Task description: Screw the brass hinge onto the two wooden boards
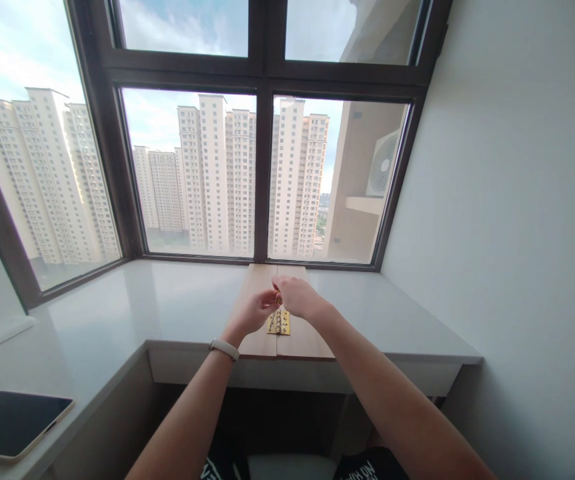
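Two light wooden boards lie side by side on the white sill, a left board (pixel 257 343) and a right board (pixel 312 340), with a narrow seam between them. A brass hinge (pixel 285 325) with holes in its leaves lies across that seam, close to my wrists. Just beyond it, my left hand (pixel 253 312) and my right hand (pixel 297 295) meet with fingers pinched together. Between the fingertips shows a small brass-coloured piece (pixel 278 299), mostly covered, so its kind is unclear. A pale band (pixel 224 349) circles my left wrist.
The white sill (pixel 192 293) runs under a dark-framed window and turns toward me on the left. A tablet (pixel 15 420) with a dark screen lies there. A white wall (pixel 507 200) rises on the right. Below the front edge is a dark recess.
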The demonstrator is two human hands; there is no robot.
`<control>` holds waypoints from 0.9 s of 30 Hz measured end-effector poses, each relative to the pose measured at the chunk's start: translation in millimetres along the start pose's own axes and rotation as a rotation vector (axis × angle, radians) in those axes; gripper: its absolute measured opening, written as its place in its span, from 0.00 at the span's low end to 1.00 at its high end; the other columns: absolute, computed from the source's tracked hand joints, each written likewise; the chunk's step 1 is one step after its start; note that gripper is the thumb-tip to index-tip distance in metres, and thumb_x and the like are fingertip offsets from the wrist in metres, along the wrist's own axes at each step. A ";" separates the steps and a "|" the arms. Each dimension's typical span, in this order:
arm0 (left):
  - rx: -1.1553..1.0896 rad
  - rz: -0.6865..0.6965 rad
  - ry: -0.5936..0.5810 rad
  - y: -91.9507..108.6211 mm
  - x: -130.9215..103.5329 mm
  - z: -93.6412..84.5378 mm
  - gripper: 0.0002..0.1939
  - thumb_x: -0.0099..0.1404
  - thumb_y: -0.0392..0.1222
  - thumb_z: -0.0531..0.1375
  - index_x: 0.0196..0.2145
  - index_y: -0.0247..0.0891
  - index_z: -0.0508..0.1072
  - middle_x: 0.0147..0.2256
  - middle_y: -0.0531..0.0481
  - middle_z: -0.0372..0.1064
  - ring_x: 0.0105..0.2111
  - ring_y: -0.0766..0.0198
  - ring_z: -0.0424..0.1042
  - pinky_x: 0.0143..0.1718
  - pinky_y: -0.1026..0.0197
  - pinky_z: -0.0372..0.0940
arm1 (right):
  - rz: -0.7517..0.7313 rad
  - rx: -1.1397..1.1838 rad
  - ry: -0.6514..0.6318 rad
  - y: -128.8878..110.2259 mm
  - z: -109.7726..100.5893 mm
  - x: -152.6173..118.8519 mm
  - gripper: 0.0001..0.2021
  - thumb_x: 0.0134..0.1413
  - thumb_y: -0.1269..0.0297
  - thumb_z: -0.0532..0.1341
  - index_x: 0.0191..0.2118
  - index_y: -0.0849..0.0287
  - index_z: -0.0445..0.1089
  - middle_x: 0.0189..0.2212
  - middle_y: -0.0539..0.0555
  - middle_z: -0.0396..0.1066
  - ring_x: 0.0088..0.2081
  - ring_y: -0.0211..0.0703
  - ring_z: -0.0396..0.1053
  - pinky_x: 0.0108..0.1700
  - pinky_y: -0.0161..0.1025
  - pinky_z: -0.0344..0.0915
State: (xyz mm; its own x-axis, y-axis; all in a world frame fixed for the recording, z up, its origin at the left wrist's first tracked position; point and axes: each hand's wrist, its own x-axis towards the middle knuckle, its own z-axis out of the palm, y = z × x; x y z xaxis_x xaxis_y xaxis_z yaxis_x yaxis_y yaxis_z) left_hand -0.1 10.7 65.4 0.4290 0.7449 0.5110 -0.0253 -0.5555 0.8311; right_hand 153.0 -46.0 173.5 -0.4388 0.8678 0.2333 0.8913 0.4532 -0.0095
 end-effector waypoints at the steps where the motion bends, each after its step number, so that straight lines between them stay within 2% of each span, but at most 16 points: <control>1: 0.002 -0.003 0.015 -1.6 -0.5 -0.5 0.15 0.62 0.48 0.66 0.43 0.36 0.74 0.40 0.44 0.78 0.42 0.55 0.77 0.47 0.52 0.71 | -0.007 0.009 -0.005 0.0 -0.9 -0.4 0.09 0.60 0.72 0.62 0.46 0.57 0.68 0.44 0.57 0.74 0.42 0.43 0.72 0.39 0.35 0.59; 3: 0.024 -0.019 0.053 -3.8 -2.3 -0.9 0.16 0.61 0.49 0.67 0.42 0.37 0.73 0.38 0.45 0.78 0.40 0.55 0.78 0.44 0.52 0.72 | 0.020 0.029 0.004 -1.6 -2.0 -0.5 0.10 0.61 0.69 0.63 0.47 0.57 0.67 0.43 0.57 0.74 0.42 0.44 0.73 0.39 0.35 0.59; 7: 0.094 -0.044 0.110 -3.6 -6.0 0.7 0.16 0.60 0.50 0.69 0.37 0.38 0.70 0.31 0.49 0.75 0.34 0.56 0.79 0.34 0.58 0.71 | 0.189 -0.016 0.074 -7.6 -0.4 1.0 0.14 0.65 0.53 0.59 0.46 0.59 0.69 0.39 0.60 0.76 0.41 0.50 0.74 0.39 0.38 0.61; 10: 0.117 -0.033 0.129 -1.4 -5.9 1.9 0.16 0.60 0.50 0.69 0.38 0.38 0.71 0.33 0.48 0.75 0.34 0.58 0.78 0.34 0.58 0.72 | 0.193 -0.033 0.079 -8.2 1.9 1.2 0.12 0.66 0.56 0.58 0.45 0.59 0.69 0.38 0.60 0.76 0.41 0.50 0.74 0.38 0.38 0.61; 13: 0.072 -0.008 0.051 0.0 -4.0 1.7 0.14 0.62 0.47 0.66 0.42 0.38 0.73 0.38 0.45 0.77 0.38 0.58 0.78 0.42 0.54 0.73 | 0.098 -0.030 0.063 -4.0 2.5 -0.4 0.07 0.63 0.64 0.59 0.46 0.56 0.68 0.40 0.57 0.75 0.39 0.46 0.74 0.36 0.37 0.59; 17: 0.035 -0.001 0.040 -1.8 -3.0 0.4 0.14 0.62 0.44 0.65 0.44 0.36 0.75 0.41 0.43 0.77 0.41 0.56 0.78 0.46 0.52 0.72 | 0.009 -0.043 0.045 1.6 2.5 -2.3 0.10 0.57 0.71 0.62 0.45 0.55 0.67 0.43 0.55 0.74 0.41 0.44 0.73 0.36 0.36 0.57; 20: 0.037 -0.018 0.079 -4.5 -4.8 -0.3 0.14 0.62 0.46 0.66 0.43 0.37 0.74 0.39 0.45 0.77 0.38 0.56 0.78 0.43 0.54 0.72 | 0.020 0.002 0.081 1.2 4.4 -1.0 0.11 0.59 0.66 0.63 0.47 0.55 0.67 0.43 0.55 0.74 0.42 0.44 0.73 0.38 0.35 0.58; 24: 0.092 -0.044 0.127 -6.2 -7.3 0.7 0.16 0.60 0.48 0.68 0.41 0.38 0.72 0.34 0.48 0.75 0.35 0.58 0.78 0.36 0.58 0.72 | 0.159 -0.005 0.125 -2.4 7.7 2.9 0.15 0.65 0.52 0.59 0.47 0.58 0.68 0.38 0.58 0.75 0.40 0.48 0.73 0.37 0.38 0.59; 27: 0.125 -0.038 0.118 -5.3 -6.5 2.3 0.16 0.60 0.48 0.68 0.41 0.38 0.73 0.36 0.47 0.75 0.35 0.59 0.77 0.35 0.59 0.72 | 0.171 -0.030 0.094 -2.2 8.1 4.1 0.13 0.68 0.54 0.55 0.43 0.58 0.69 0.36 0.58 0.75 0.39 0.48 0.73 0.36 0.38 0.58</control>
State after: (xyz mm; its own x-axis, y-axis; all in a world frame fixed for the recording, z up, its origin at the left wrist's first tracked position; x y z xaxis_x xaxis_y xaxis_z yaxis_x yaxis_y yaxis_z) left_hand -0.7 7.9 57.2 0.3179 0.8006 0.5080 0.1047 -0.5621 0.8204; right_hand 148.3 -41.8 166.6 -0.2689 0.9083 0.3205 0.9557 0.2930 -0.0284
